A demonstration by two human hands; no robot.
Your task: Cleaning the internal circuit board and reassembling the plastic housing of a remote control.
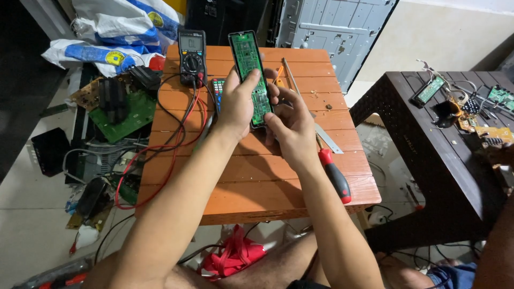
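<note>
- An orange slatted table (257,182) filled the middle of the view, with a dark woven table (428,139) standing just beside it on the right.
- A grey metal panel (332,32) leaned behind the orange table; white and blue sacks (115,32) lay at the upper left.
- Loose green circuit boards (126,112) sat on the floor to the left of the table.
- A black multimeter (192,56) stood at the far edge of the table, its red and black leads (171,144) looping across the slats.
- The left hand (238,104) was closed around the lower left side of an opened remote control (251,67), green board facing up, held above the table.
- The right hand (292,126) gripped the lower right end of the same remote, fingertips pressed on its edge.
- A red-handled screwdriver (334,176) lay on the table near the right wrist.
- A thin metal ruler (326,136) lay beside it.
</note>
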